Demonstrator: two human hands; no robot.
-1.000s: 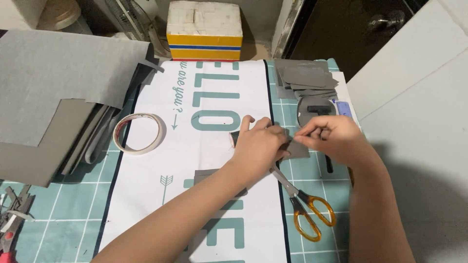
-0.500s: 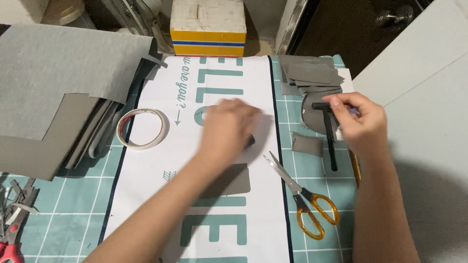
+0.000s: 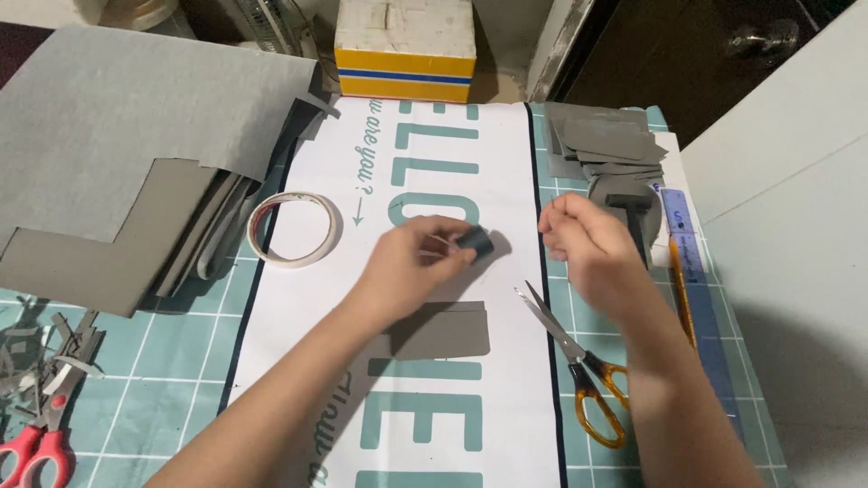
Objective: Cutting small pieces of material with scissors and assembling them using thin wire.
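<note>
1. Two pairs of scissors: orange-handled scissors (image 3: 579, 370) and red-handled scissors (image 3: 41, 434).
2. One tape roll (image 3: 295, 229).
3. One yellow-and-white box (image 3: 405, 47).
4. One blue ruler (image 3: 696, 289).
5. One pencil (image 3: 682, 287).
6. One white printed sheet (image 3: 452, 416).
7. Two hands: left hand (image 3: 411, 262), right hand (image 3: 588, 239).

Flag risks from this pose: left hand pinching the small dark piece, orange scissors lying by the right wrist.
1. The orange-handled scissors lie with blades slightly apart, tips toward the right hand; a careless wrist move might meet them.
2. The left hand holds the small dark piece only at its fingertips, so it may slip.
3. The pencil lies near the mat edge and could roll off.
</note>
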